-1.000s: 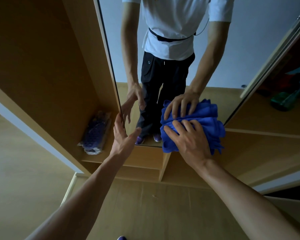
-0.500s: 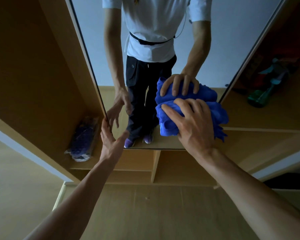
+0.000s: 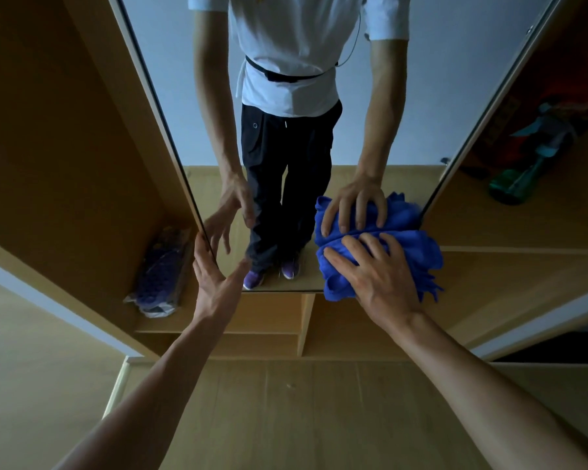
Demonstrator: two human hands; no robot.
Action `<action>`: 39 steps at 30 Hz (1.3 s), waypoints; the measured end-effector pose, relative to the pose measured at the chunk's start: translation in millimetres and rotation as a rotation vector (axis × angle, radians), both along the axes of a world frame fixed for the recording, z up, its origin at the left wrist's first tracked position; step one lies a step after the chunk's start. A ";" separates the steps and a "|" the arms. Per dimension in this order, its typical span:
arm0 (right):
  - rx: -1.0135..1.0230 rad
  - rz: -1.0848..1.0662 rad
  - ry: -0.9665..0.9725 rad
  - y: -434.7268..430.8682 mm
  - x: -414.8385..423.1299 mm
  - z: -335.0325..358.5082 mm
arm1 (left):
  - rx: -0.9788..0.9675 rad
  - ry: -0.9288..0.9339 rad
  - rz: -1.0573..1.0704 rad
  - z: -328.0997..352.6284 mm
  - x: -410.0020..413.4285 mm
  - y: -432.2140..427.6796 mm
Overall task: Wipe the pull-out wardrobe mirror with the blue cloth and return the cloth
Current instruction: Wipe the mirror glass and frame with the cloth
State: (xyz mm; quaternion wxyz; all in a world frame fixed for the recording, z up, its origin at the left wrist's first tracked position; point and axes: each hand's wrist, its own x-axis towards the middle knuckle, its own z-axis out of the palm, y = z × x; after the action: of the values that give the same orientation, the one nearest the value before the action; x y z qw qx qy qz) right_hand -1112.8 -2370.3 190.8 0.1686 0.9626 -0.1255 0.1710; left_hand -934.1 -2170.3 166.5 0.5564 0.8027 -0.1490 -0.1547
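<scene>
The tall pull-out mirror (image 3: 170, 79) stands out from the wooden wardrobe and reflects a person in a white shirt and dark trousers. My right hand (image 3: 377, 273) lies flat on the bunched blue cloth (image 3: 418, 252) and presses it against the mirror's lower right corner. Part of the cloth hangs past the mirror's bottom and right edges. My left hand (image 3: 214, 279) holds the mirror's left edge near the bottom, with its fingers along the edge and its thumb spread in front of the glass.
A plastic-wrapped purple bundle (image 3: 160, 276) lies on the wardrobe shelf to the left of the mirror. A green bottle (image 3: 513, 184) and colourful items sit on the right shelf. Open wooden compartments (image 3: 269, 320) are below the mirror, and wood floor (image 3: 286, 401) is underfoot.
My right hand rubbed the cloth a little up the glass and back down at the lower right corner. My left hand stayed on the mirror's left edge.
</scene>
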 end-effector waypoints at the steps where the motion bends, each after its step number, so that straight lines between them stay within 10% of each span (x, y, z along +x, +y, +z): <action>1: -0.001 0.011 -0.002 -0.8 -0.4 -0.2 | 0.006 0.001 0.000 0.8 0.1 0.3; 15: -0.039 0.005 -0.312 -35.3 -25.1 62.7 | -0.014 0.046 -0.008 13.3 -8.0 -0.7; 29: 0.080 -0.018 -0.114 -41.5 -36.9 -8.7 | 0.004 0.029 -0.003 6.8 -5.5 0.6; 39: 0.501 -0.096 -0.646 -24.1 -31.1 29.2 | -0.053 -0.029 -0.028 21.6 -2.5 1.5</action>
State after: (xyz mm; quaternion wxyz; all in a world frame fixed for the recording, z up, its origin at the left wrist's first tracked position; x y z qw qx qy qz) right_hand -1143.9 -2394.3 220.0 -0.1115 0.8637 -0.2544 0.4206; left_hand -936.6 -2168.7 188.1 0.5729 0.7877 -0.1725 -0.1469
